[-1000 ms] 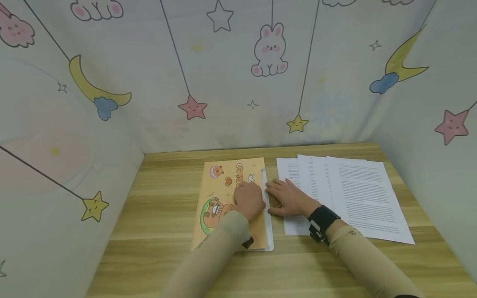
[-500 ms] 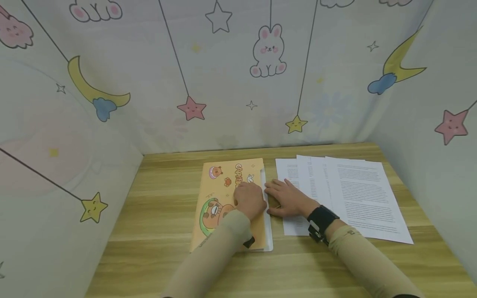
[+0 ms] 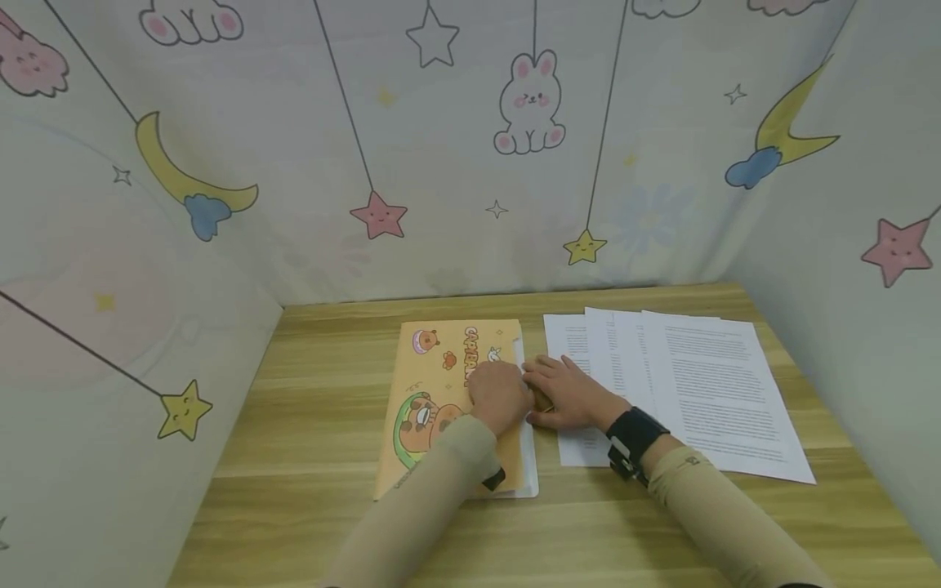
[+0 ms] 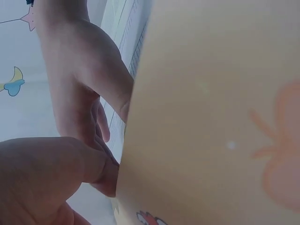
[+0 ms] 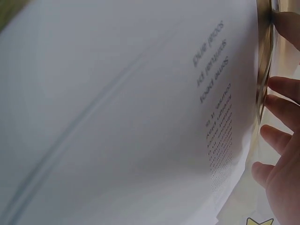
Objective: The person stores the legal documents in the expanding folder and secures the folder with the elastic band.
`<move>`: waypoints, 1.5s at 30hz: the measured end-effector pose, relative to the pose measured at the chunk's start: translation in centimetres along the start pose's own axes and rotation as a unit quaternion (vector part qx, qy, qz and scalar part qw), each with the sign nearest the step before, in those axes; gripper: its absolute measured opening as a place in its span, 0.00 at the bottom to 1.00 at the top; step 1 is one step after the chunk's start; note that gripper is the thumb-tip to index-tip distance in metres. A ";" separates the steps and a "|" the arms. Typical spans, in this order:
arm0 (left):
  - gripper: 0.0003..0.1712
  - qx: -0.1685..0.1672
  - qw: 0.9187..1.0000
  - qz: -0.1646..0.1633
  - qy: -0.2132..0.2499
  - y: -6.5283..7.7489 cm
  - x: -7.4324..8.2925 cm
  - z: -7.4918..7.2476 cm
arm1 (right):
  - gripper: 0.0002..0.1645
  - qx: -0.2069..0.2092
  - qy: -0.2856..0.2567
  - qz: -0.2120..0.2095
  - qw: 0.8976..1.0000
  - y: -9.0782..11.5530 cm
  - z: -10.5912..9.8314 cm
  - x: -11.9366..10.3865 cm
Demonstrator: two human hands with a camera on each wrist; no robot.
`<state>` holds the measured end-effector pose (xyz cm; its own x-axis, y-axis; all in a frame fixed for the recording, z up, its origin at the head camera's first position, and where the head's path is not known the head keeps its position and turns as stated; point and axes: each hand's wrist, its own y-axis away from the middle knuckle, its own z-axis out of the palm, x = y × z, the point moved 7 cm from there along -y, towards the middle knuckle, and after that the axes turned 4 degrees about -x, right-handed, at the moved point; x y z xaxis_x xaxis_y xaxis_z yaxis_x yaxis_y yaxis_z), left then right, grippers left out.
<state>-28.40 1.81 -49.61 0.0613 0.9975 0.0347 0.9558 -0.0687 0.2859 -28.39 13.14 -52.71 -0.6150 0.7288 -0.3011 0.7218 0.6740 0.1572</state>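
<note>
An orange-yellow file folder [image 3: 430, 371] with capybara drawings lies on the table, a white inner edge showing along its right side. My left hand [image 3: 502, 396] is at that side, fingers curled, the thumb against the edge of the cover [image 4: 201, 103] in the left wrist view; its fingertips are partly hidden. Beside it my right hand [image 3: 572, 394] rests with spread fingers between the folder and the printed sheets [image 3: 724, 400]. In the right wrist view, the fingers [image 5: 283, 140] of that hand touch the folder's edge, and a printed sheet [image 5: 122, 108] fills most of the picture.
The sheets overlap in a fan to the right of the folder, partly beneath the right wrist. Wood-grain table [image 3: 316, 384] extends left of the folder and in front. A pale curtain [image 3: 456, 147] with cartoon prints encloses the back and sides.
My left hand has shifted slightly right, closer to the right hand, at the folder's edge. The cover's top edge sits a little lower in view. The right hand has stayed nearly still.
</note>
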 end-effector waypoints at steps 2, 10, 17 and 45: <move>0.24 0.002 1.000 0.004 0.007 -0.1 0.1 0.1 | 0.43 -0.002 -0.001 0.003 1.000 0.0 0.0 0.0; 0.21 0.008 0.999 0.019 -0.034 -0.3 1.2 0.7 | 0.47 0.005 -0.002 -0.005 1.000 0.0 0.0 -0.1; 0.22 0.004 0.998 0.016 -0.058 0.1 1.8 0.6 | 0.47 0.011 0.003 -0.014 1.000 0.0 0.3 -0.1; 0.10 0.018 0.999 0.040 0.007 -0.4 0.6 -0.9 | 0.46 0.013 0.003 -0.018 1.000 0.1 -0.2 -0.6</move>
<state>-28.96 2.41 -48.86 0.1335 0.9887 0.0685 0.9580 -0.1465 0.2464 -28.00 12.84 -52.36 -0.6421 0.7057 -0.2996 0.7078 0.6958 0.1219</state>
